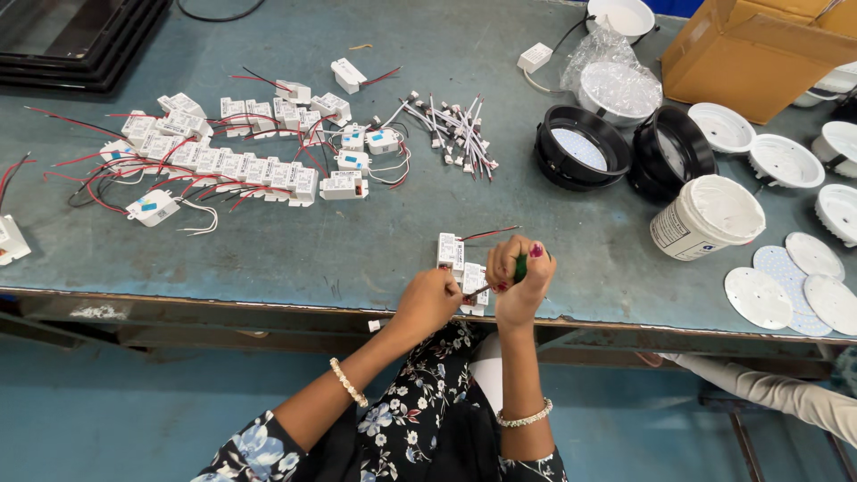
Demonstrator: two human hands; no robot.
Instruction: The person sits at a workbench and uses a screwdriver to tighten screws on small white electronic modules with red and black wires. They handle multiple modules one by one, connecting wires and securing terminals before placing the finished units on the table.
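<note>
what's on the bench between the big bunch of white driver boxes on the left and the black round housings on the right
In the head view, a loose pile of short wire connectors lies between the white driver boxes and the black round housings; around it, bare table.

The table (357, 241) was a worn blue-grey; the driver boxes (232, 165) on it were white with red and black wires (67, 161). The housings (582, 147) were black, the discs (757, 297) white, the carton (759, 54) brown. The screwdriver (520, 266) was green, the dress (420, 428) black with white and blue flowers
</note>
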